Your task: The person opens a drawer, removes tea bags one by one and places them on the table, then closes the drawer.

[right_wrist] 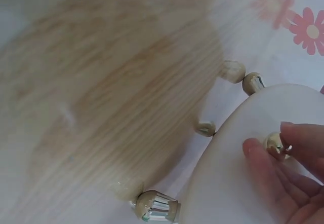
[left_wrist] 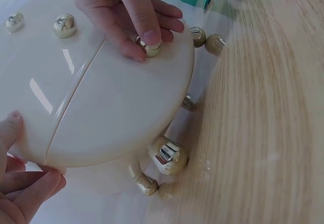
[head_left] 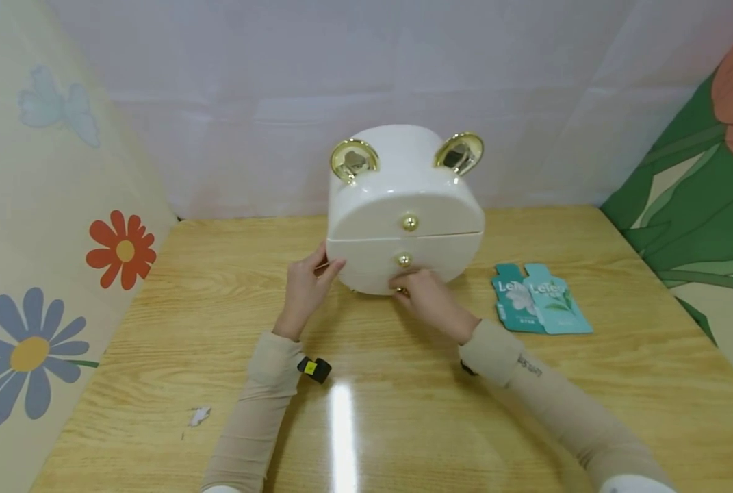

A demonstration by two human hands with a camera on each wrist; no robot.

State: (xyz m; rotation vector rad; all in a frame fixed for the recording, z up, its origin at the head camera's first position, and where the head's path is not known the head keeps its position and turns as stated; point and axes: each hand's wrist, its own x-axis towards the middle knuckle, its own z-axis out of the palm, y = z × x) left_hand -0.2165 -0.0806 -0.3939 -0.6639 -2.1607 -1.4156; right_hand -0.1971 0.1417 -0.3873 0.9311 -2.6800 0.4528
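Observation:
A glossy white, round-fronted jewelry box (head_left: 366, 212) with gold-rimmed ears and gold ball knobs stands on the table. My right hand (head_left: 428, 298) pinches the lowest gold knob (left_wrist: 150, 46) between thumb and forefinger; its other fingers are bent near the front face. At the box's left edge is my left hand (head_left: 304, 287). Its thumb (left_wrist: 11, 128) lies against the front, and its bent fingers touch the side near a seam. Two more knobs, an upper one (head_left: 410, 222) and a middle one (head_left: 404, 259), show above my right hand. The seams look closed.
Two teal packets (head_left: 541, 301), partly overlapping, lie right of the box. A small white scrap (head_left: 200, 415) is on the wooden table (head_left: 218, 308) at the left. Round gold feet (right_wrist: 154, 205) support the box. A white cloth (head_left: 249, 116) hangs behind it.

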